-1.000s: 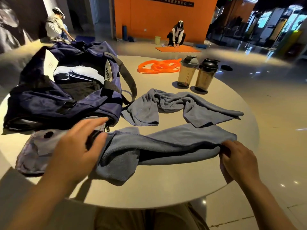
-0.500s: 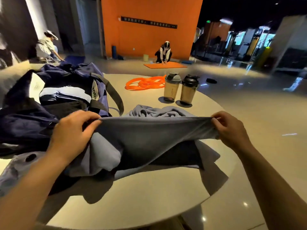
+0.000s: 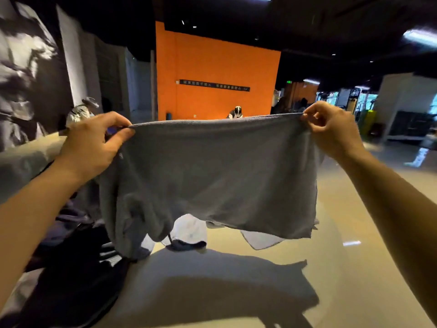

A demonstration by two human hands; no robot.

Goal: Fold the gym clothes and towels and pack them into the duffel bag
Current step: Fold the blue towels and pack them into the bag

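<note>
A grey-blue towel point(image 3: 212, 176) hangs spread out in the air in front of me, its top edge stretched level. My left hand point(image 3: 94, 147) pinches its upper left corner and my right hand point(image 3: 331, 131) pinches its upper right corner. The towel's lower left part is bunched and droops onto the table. The dark navy duffel bag point(image 3: 71, 268) lies at the lower left, mostly in shadow and partly behind my left arm. A second grey towel point(image 3: 260, 240) peeks out under the hanging one. The raised towel hides the far side of the table.
The round beige table point(image 3: 212, 292) carries the towel's shadow near me. A light garment point(image 3: 189, 230) lies beneath the towel's hem. Far back, a person point(image 3: 236, 113) crouches by an orange wall, another point(image 3: 82, 110) sits at the left.
Both hands have lifted the towel from table height to chest height and pulled it flat. The view has tilted up, and the bottles and orange bands are now hidden.
</note>
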